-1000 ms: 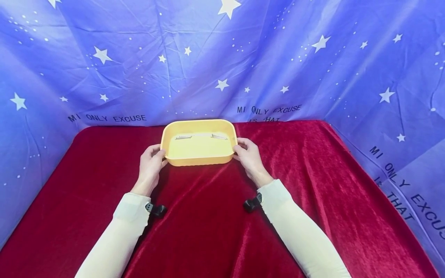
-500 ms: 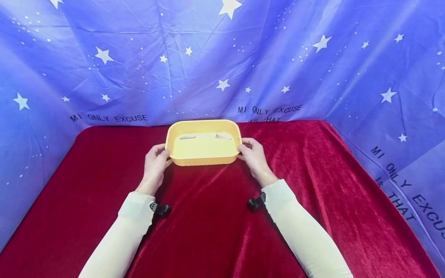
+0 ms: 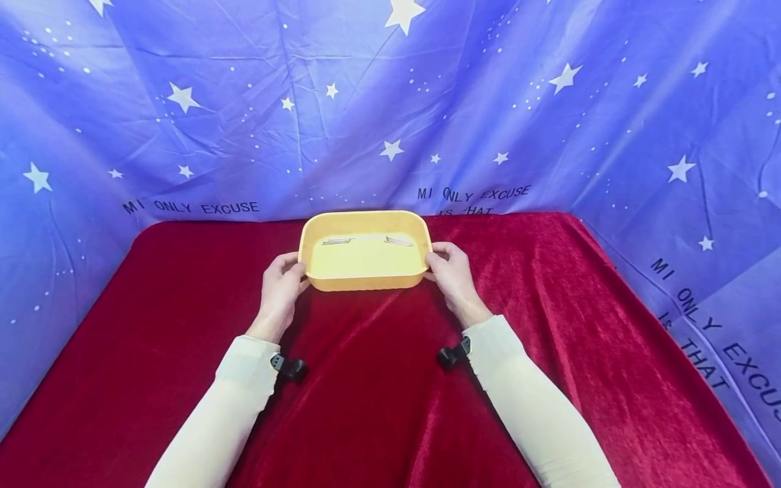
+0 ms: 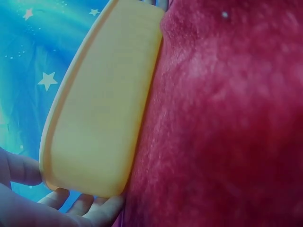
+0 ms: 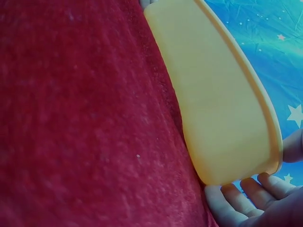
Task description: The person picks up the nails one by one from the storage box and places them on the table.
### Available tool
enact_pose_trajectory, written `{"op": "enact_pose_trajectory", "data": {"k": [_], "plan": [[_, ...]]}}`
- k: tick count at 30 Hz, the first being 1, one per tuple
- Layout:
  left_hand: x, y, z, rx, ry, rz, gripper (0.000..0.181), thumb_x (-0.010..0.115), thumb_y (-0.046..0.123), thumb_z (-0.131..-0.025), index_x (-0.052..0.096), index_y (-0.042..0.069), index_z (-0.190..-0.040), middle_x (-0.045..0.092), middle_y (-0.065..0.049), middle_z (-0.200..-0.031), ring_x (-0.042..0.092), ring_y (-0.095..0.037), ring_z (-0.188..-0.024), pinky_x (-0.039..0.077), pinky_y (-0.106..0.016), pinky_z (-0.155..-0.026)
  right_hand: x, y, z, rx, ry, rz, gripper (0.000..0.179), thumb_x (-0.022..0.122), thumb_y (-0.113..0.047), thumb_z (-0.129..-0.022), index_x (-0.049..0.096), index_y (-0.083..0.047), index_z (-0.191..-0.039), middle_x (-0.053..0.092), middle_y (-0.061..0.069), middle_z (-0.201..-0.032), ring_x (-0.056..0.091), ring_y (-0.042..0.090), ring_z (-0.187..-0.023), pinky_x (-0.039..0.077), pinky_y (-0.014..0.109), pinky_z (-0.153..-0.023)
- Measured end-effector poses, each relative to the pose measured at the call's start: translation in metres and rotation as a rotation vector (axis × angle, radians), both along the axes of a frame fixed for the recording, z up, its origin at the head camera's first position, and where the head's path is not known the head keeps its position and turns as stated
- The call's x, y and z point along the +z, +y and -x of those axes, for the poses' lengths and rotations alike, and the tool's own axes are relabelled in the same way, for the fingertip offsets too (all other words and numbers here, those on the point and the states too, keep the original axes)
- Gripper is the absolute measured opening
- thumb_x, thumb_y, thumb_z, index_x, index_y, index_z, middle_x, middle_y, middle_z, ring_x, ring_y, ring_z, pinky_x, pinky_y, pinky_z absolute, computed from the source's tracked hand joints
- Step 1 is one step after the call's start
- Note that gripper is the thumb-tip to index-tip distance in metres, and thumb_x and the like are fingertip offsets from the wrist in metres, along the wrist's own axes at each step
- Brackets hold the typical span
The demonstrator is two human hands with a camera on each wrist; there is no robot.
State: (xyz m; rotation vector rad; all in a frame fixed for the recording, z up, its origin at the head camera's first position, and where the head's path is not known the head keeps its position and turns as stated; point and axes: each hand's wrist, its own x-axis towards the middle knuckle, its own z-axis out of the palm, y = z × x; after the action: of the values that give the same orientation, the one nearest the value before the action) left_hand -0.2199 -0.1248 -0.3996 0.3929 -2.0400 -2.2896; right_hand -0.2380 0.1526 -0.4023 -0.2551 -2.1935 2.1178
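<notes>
A yellow rectangular tray (image 3: 366,281) with rounded corners is at the far middle of the table, its open top facing up. Inside it lie two small bunches of thin metal sticks, one left (image 3: 337,241) and one right (image 3: 399,240); their exact kind is too small to tell. My left hand (image 3: 281,288) grips the tray's left end, thumb at the rim and fingers against the outer wall. At the opposite end my right hand (image 3: 454,278) holds it the same way. Both wrist views show fingertips touching the lower side of the tray (image 4: 99,104).
Dark red velvet cloth (image 3: 366,407) covers the table, with some folds. Behind and at both sides hangs a blue curtain (image 3: 342,135) with white stars and lettering, close to the tray's far side. Each cuff carries a black wrist camera.
Both hands have moved slightly to the right with the yellow tray between them. The metal sticks have shifted along with it, and the grip looks the same.
</notes>
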Motion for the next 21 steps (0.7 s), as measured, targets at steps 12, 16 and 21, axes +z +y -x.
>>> {"op": "enact_pose_trajectory", "data": {"k": [12,16,21], "plan": [[-0.001,0.009,-0.001,-0.010,-0.003,-0.014,0.035,0.047,0.005,-0.095,0.048,-0.006,-0.128,0.050,-0.021,-0.125,0.052,-0.026,-0.114,0.047,-0.040,-0.096,0.007,0.007,0.000,-0.049,-0.049,-0.087,0.036,0.048,-0.004,-0.083,0.053,0.010,-0.116,0.057,0.020,-0.101,0.059,0.017,-0.076,0.056,0.030,-0.070],[-0.001,0.011,-0.002,-0.014,-0.009,-0.016,0.035,0.048,0.004,-0.094,0.048,-0.006,-0.128,0.050,-0.021,-0.124,0.053,-0.025,-0.113,0.047,-0.041,-0.097,0.008,0.010,0.000,-0.051,-0.059,-0.104,0.036,0.048,-0.006,-0.083,0.053,0.010,-0.116,0.056,0.019,-0.100,0.058,0.018,-0.076,0.055,0.028,-0.068],[-0.003,0.013,-0.002,-0.014,-0.009,-0.021,0.034,0.049,0.004,-0.093,0.049,-0.006,-0.126,0.051,-0.020,-0.119,0.055,-0.024,-0.108,0.049,-0.039,-0.094,0.008,0.013,0.001,-0.054,-0.053,-0.125,0.036,0.049,-0.006,-0.083,0.054,0.010,-0.114,0.056,0.019,-0.099,0.058,0.018,-0.074,0.055,0.024,-0.064]]}}
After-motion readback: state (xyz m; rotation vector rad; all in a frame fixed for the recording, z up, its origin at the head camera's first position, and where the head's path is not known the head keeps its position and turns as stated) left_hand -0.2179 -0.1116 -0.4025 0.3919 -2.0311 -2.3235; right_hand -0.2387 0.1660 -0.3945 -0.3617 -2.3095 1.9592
